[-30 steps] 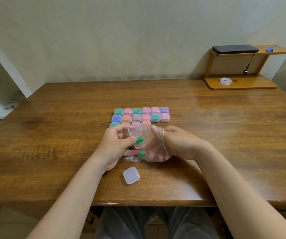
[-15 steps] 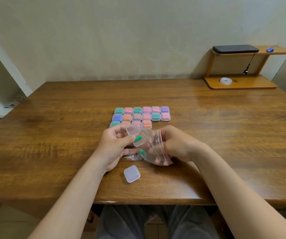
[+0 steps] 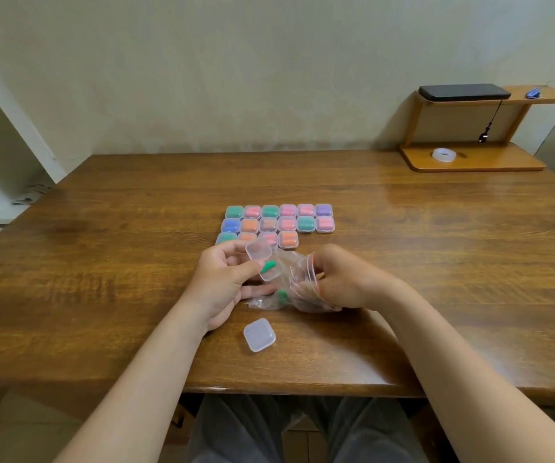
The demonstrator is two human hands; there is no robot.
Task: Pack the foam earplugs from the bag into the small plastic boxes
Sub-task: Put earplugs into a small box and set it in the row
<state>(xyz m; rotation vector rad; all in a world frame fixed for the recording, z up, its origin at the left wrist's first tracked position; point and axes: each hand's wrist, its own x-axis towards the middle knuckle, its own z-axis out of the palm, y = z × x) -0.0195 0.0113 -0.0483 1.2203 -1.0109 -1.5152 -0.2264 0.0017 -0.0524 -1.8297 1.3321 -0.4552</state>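
A small open box (image 3: 258,250), one green earplug (image 3: 268,266) inside, is pinched in the left grip (image 3: 226,279). The clear bag (image 3: 298,285) is clutched in the curled right grip (image 3: 346,282) over the middle of the tabletop (image 3: 102,262). An empty box (image 3: 259,335) lies toward the near edge; filled boxes (image 3: 278,222) are ranked beyond.

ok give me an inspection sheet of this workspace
surface: glossy wooden table
job's things: filled boxes in rows; open box holding a green earplug; bag; spare clear box nearer the person
clutter: tape roll on wooden shelf
hands: left hand holds the open box; right hand grips the bag
cables: black cord hanging from dark device on shelf
surroundings: plain wall, white shelving left
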